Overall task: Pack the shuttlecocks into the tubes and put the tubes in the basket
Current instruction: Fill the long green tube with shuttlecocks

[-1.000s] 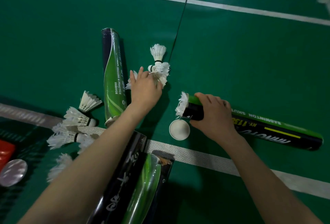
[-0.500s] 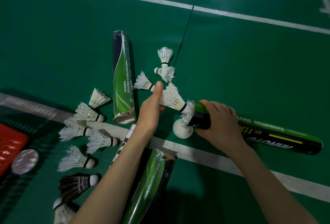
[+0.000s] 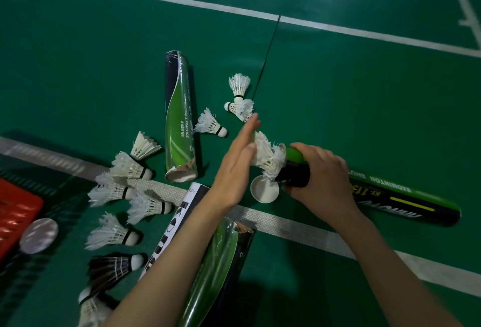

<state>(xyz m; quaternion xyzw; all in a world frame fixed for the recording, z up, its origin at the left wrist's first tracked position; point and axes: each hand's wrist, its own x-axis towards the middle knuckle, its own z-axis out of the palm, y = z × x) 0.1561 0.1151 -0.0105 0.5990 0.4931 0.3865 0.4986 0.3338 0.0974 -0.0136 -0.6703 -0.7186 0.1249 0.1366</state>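
Observation:
My right hand (image 3: 318, 180) grips the open end of a green and black tube (image 3: 390, 196) lying on the court floor. A white shuttlecock (image 3: 266, 156) sticks halfway out of that tube's mouth. My left hand (image 3: 236, 165) has its fingers straight and its palm pressed against the shuttlecock's feathers. A round white cap (image 3: 264, 190) lies just below the tube's mouth. Three loose white shuttlecocks (image 3: 210, 124) lie above my left hand. Several more shuttlecocks (image 3: 130, 167), one of them black (image 3: 112, 268), lie at the left. The red basket (image 3: 15, 212) shows at the left edge.
A second green tube (image 3: 179, 118) lies upright in the view at centre. Two more tubes, one white and black (image 3: 166, 238) and one green (image 3: 218, 269), lie under my left forearm. A silvery cap (image 3: 39, 235) sits beside the basket. White court lines cross the floor.
My left hand picked a shuttlecock from the floor, carried it to the tube's mouth and now pushes it in with a flat palm. My right hand kept its hold on the tube.

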